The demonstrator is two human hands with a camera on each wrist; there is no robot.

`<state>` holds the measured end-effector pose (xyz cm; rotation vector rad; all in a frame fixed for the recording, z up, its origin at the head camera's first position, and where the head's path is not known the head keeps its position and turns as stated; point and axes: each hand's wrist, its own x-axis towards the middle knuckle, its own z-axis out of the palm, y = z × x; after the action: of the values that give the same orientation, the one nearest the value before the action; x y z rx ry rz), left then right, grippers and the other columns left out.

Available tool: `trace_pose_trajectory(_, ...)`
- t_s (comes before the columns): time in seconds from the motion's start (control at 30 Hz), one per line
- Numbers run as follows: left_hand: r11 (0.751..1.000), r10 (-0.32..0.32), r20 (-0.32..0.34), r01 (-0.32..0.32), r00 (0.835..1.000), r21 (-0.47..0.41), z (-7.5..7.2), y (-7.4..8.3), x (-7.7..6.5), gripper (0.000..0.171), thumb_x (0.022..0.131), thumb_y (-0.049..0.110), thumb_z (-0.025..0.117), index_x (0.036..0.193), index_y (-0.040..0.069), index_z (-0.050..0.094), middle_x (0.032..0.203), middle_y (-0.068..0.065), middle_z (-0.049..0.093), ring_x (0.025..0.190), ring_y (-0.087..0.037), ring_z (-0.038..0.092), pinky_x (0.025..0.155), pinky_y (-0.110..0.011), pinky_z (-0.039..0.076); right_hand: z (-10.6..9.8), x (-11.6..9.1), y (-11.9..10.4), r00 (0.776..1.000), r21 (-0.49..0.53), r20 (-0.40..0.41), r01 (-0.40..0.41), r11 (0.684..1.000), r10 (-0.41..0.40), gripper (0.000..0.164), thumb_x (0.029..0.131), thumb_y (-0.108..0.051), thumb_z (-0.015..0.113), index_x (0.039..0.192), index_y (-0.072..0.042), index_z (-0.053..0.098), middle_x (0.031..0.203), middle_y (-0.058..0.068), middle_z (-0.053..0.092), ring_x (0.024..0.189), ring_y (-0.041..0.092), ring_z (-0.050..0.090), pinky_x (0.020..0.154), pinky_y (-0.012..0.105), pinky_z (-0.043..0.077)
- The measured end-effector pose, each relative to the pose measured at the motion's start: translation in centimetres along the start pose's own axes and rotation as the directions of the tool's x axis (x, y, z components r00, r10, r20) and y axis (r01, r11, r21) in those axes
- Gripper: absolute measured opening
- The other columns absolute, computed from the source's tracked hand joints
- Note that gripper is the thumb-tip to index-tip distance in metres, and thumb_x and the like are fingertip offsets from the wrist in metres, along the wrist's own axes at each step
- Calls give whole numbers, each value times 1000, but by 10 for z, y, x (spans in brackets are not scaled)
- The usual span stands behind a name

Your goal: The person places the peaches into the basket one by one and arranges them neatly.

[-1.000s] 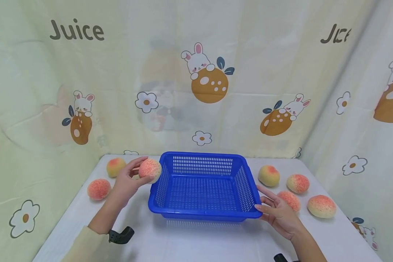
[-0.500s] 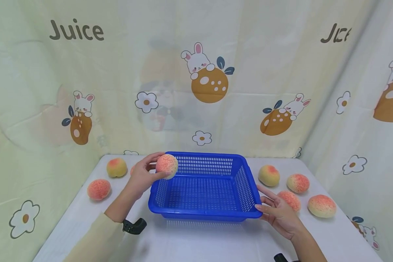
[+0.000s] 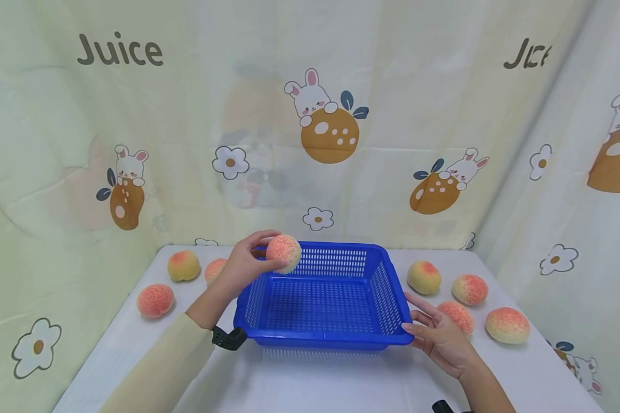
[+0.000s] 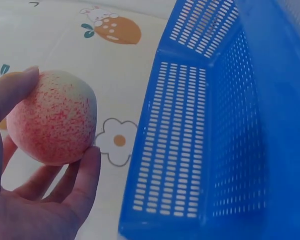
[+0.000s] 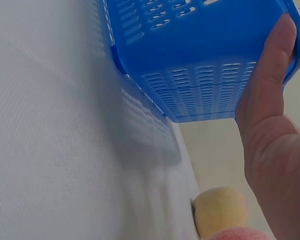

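My left hand point(image 3: 248, 264) holds a pink-speckled peach point(image 3: 284, 254) between thumb and fingers, above the back left part of a blue plastic basket point(image 3: 322, 337). In the left wrist view the thumb lies on one side of the peach point(image 4: 57, 117) and the fingers on the other. My right hand point(image 3: 439, 338) grips the basket's front right corner, its thumb point(image 5: 277, 60) over the rim in the right wrist view. The basket's mesh floor point(image 3: 320, 304) shows bare in the head view.
Left of the basket lie a yellow peach point(image 3: 183, 265), a pink peach point(image 3: 156, 300) and one partly hidden peach point(image 3: 215, 271). Several peaches sit to the right, among them a yellow one point(image 3: 424, 277) and a wide one point(image 3: 507, 325). A patterned curtain point(image 3: 392, 103) hangs behind the white table point(image 3: 310, 384).
My left hand has carried the peach rightward and slightly up, from beside the basket's left rim to over the basket. A peach behind that hand has come into view. The right hand stays put.
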<state>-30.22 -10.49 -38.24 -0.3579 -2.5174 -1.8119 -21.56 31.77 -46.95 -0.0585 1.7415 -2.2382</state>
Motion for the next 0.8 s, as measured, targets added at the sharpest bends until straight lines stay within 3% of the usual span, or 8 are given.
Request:
trace_pose_trajectory(0.37,999,18,71,-16,997,-28,25,6,20,62,83,23,86,139,30,61,139,-7,62,119,-30,65,95,-46,59,-2,0,1,999,5,34,14,1000,-14,74,100,2,59,163,-15,23,110,-2,67,99,13,71,92,35,60)
trace_pose_trajectory(0.8,998,34,74,-30,997,-64,57,1,39,59,83,24,87,137,30,63,134,-7,65,115,-28,66,93,-44,60,-5,-1,1,998,10,66,21,1000,-22,74,101,3,58,163,-15,22,104,-4,68,96,11,71,91,34,61)
